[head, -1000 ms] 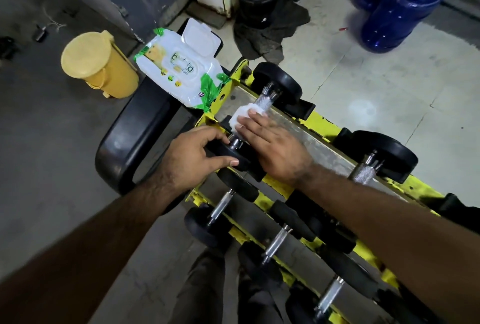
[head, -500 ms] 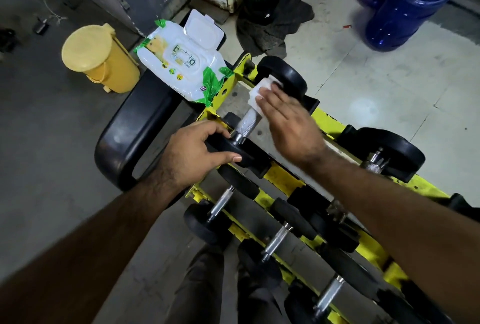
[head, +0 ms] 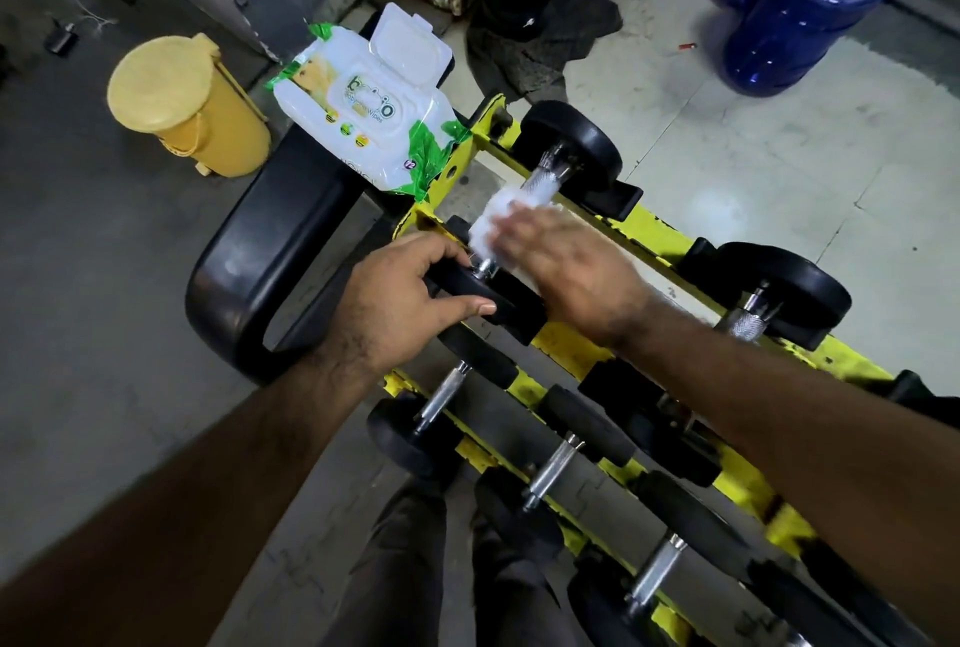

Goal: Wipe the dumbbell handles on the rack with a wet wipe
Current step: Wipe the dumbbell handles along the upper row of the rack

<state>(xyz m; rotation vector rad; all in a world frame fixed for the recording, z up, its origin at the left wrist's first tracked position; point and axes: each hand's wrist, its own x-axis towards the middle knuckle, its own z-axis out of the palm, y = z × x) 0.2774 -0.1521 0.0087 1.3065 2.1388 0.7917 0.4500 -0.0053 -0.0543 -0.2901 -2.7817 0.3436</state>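
A yellow rack (head: 566, 350) holds several black dumbbells with chrome handles. My left hand (head: 395, 303) grips the near black head (head: 498, 298) of the top-left dumbbell. My right hand (head: 566, 267), blurred by motion, presses a white wet wipe (head: 491, 220) onto that dumbbell's chrome handle (head: 543, 179), near the handle's lower half. The far head (head: 571, 147) of this dumbbell sits at the rack's back rail. An open pack of wet wipes (head: 363, 127), white with green corners, lies on a black padded seat beside the rack.
A yellow lidded bin (head: 182, 106) stands on the floor at left. Black buckets and a dark rag (head: 535, 33) lie behind the rack; blue water jugs (head: 795, 7) are at top right. The black curved pad (head: 260, 257) borders the rack's left side. My legs show below.
My right hand slid the wipe up the handle toward the far head, then back down toward the near head. My left hand kept its grip on the near head.
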